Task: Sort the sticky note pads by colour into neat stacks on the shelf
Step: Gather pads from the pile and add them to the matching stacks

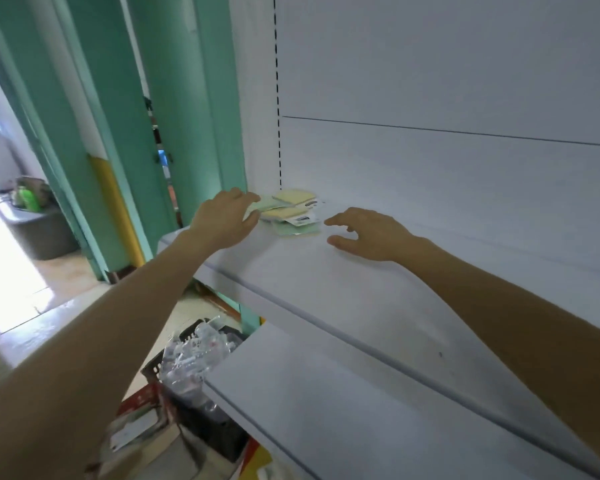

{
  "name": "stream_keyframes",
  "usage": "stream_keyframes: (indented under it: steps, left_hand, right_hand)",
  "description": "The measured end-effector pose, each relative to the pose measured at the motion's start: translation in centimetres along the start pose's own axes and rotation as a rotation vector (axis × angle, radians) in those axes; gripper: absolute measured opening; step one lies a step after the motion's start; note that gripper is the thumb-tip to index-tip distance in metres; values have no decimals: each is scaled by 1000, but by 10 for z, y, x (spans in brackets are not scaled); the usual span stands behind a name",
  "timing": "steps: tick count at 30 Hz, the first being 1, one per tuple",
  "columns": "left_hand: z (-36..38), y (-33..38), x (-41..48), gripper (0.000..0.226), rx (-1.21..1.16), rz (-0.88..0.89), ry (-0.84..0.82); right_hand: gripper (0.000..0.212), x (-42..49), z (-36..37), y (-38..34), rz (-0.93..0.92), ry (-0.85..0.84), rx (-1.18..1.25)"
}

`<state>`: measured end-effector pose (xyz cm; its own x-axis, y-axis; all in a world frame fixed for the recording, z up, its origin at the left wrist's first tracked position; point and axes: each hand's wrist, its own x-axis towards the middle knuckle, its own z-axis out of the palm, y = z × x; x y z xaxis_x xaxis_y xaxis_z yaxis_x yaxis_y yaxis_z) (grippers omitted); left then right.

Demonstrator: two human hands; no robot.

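- The pads (pixel 291 211) lie in a loose, overlapping pile at the far left corner of the shelf (pixel 343 292), between the two hands.
- The left hand (pixel 224 220) is spread, fingers touching the pile's left edge, gripping nothing.
- The right hand (pixel 371 233) hovers just right of the pile, fingers loosely curled, holding nothing.
- The pads are flat squares, pale yellow and pale green paper; two show white printed labels.
- The shelf is smooth, matte white.
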<state>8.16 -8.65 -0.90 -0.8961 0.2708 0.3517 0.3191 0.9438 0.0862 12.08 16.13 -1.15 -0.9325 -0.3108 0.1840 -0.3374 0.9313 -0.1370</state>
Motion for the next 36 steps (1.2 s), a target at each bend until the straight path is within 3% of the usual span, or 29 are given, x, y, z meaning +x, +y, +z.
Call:
stream_keyframes:
  steps: [8,20,23,26,36]
  left_hand:
    - [32,-67,93,43,-37,102,-141]
    - [76,-91,184,52,-169,266,-588]
    - [78,-99,196,72,-204,293,-599]
    - [79,-107,206,63,-217,261,-602]
    - [73,-126,227,40,-363,231,-554]
  right_hand:
    - [39,120,36,14,115,19,158]
    - [45,205,58,21,319,4,268]
    - [50,226,67,22,382,-121,193]
    - [51,235,70,19,439,-201,132]
    - [37,203,41,30,467,-243,333]
